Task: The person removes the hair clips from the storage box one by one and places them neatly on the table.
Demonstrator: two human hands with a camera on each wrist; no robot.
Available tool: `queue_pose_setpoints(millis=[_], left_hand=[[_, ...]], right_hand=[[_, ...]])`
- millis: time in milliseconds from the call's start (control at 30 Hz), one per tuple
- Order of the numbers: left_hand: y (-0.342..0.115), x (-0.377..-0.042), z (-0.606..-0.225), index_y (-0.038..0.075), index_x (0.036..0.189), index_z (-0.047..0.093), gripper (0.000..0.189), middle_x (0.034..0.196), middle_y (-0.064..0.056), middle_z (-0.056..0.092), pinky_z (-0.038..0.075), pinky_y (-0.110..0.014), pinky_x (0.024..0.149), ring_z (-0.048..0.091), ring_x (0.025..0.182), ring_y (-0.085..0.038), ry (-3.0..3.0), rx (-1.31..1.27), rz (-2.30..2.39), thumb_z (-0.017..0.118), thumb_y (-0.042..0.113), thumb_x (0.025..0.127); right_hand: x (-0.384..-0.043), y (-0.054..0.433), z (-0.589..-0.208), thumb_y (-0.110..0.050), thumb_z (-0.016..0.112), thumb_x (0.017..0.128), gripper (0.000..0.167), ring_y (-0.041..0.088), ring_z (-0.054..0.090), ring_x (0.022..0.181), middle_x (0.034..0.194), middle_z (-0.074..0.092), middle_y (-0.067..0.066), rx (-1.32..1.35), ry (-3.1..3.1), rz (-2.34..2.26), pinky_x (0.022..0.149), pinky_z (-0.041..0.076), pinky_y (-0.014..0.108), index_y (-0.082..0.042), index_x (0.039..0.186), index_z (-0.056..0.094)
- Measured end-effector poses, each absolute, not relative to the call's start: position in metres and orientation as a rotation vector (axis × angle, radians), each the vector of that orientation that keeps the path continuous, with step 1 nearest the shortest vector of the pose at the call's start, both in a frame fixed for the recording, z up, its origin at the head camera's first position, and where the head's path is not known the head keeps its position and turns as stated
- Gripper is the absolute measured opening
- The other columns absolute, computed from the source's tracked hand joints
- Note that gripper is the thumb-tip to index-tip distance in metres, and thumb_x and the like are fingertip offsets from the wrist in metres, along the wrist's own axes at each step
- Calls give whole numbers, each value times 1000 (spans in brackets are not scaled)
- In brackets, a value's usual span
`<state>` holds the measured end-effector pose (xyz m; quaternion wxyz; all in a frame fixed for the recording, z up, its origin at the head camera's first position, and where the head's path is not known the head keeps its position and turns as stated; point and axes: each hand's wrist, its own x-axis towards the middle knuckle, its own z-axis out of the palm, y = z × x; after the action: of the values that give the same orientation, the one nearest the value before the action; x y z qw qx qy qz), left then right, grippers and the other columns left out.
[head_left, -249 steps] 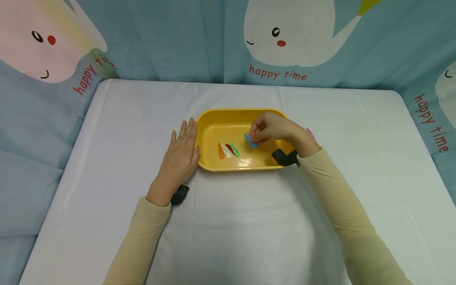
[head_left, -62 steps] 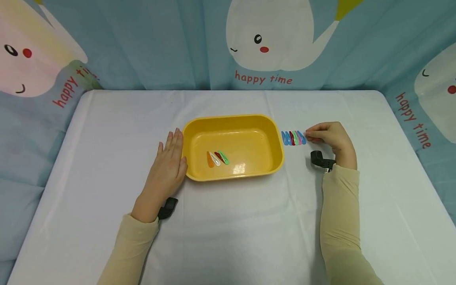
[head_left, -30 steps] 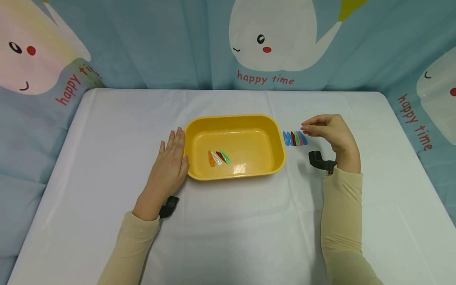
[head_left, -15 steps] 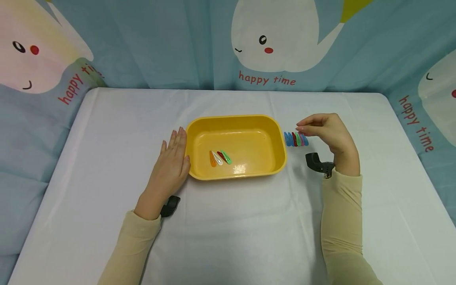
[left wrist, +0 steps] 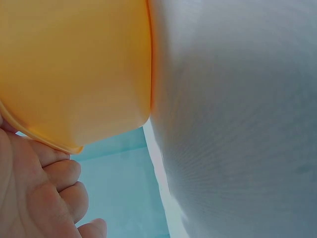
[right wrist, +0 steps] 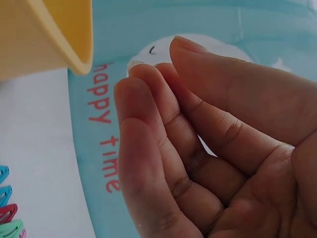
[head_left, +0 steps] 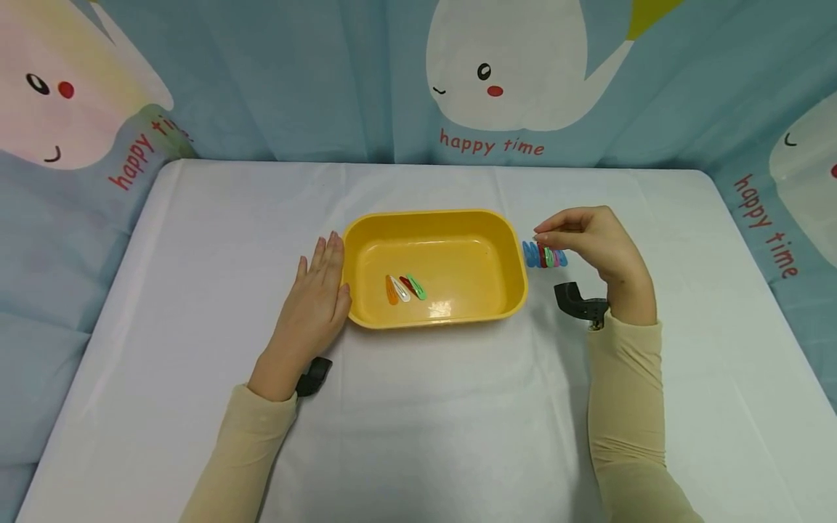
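My left hand lies with straight fingers along the left side of a yellow tray; the left wrist view shows its fingers touching the rim. Inside the tray sit an orange hair clip, a white hair clip, a dark red hair clip and a green hair clip. Just right of the tray, several hair clips form a side-by-side row. Above that row hovers my right hand, with thumb and fingers loosely bent and nothing between them in the right wrist view.
A white cloth covers the table beneath the tray. Blue curtains with whale prints hang behind the table and at its sides. Each wrist carries a small black camera, such as the right one.
Earlier my right hand pinched a blue hair clip over the tray, then was at the row's right end. Since then it has lifted and drifted left above the row. My left hand stays put.
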<state>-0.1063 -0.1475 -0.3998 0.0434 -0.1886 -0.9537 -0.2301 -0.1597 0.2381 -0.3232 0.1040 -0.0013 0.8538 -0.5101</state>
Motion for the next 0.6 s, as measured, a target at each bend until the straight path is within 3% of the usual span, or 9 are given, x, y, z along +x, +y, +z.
queue_pose_setpoints(millis=[300, 600], left_hand=[[-146, -106, -398, -4, 149, 12, 59, 155, -16, 11, 7, -51, 113, 6, 143, -28, -2930, -577, -702, 33, 18, 99], [-148, -105, -397, -4, 149, 14, 58, 155, -15, 12, 8, -51, 113, 8, 143, -28, -2924, -568, -686, 33, 19, 99]], right_hand=[[-158, 227, -320, -16, 71, 85, 23, 22, 62, 78, 83, 70, 0, -35, 2566, -1403, 73, 51, 29, 2, 99, 70], [-162, 203, -317, -10, 70, 84, 17, 21, 62, 72, 83, 70, 5, -184, 2530, -1389, 64, 50, 25, 3, 95, 70]])
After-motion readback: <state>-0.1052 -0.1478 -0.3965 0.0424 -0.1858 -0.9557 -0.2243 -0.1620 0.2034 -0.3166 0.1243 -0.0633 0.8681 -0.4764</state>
